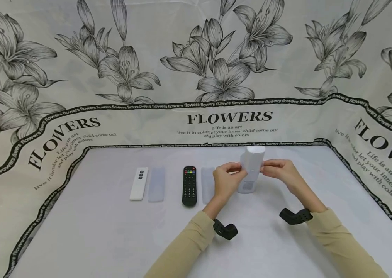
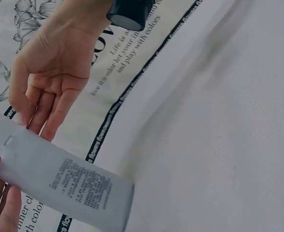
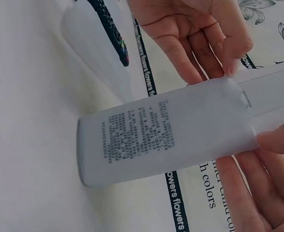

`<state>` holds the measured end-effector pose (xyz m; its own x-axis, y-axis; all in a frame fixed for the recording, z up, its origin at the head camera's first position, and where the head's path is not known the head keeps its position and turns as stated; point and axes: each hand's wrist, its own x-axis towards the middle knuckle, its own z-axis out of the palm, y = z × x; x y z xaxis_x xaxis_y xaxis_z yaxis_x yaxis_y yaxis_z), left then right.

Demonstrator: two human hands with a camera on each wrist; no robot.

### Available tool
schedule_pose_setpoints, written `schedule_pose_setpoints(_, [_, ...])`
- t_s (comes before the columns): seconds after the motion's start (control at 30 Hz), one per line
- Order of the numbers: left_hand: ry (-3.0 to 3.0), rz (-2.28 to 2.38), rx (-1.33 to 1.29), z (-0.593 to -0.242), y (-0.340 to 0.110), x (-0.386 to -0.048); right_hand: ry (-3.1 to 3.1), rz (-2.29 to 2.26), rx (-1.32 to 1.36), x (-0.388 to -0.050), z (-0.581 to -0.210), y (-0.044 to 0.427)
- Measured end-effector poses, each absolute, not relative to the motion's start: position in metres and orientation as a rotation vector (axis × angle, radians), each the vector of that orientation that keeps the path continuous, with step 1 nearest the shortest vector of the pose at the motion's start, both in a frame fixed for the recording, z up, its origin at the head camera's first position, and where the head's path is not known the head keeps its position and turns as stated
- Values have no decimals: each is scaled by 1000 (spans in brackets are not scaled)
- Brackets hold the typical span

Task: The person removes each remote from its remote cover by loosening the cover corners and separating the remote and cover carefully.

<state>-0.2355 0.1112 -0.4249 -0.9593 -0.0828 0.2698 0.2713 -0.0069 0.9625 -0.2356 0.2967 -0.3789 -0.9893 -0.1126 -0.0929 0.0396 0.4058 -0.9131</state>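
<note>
A white remote control (image 1: 254, 158) stands upright above the table, its back with a patch of printed text towards me. A translucent sleeve (image 3: 200, 121) appears to cover its lower part in the right wrist view, the sleeve's edge near the fingertips. My left hand (image 1: 224, 180) pinches the left side, thumb and fingers at the sleeve's edge. On the opposite side my right hand (image 1: 284, 173) pinches the other edge. The remote's front is hidden.
Left of the hands lie a black remote (image 1: 189, 186) and a translucent sleeve (image 1: 207, 185). Farther left are a slim white remote (image 1: 139, 183) and another translucent sleeve (image 1: 156, 184). A flower-printed cloth (image 1: 230, 123) borders the white tabletop (image 1: 112, 231).
</note>
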Motion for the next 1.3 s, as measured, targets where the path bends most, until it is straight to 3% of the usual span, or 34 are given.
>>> schedule_pose_setpoints(1.3, [-1906,-2059,-98,-430,121,-232,2624,-1420,74,-241,-367,290])
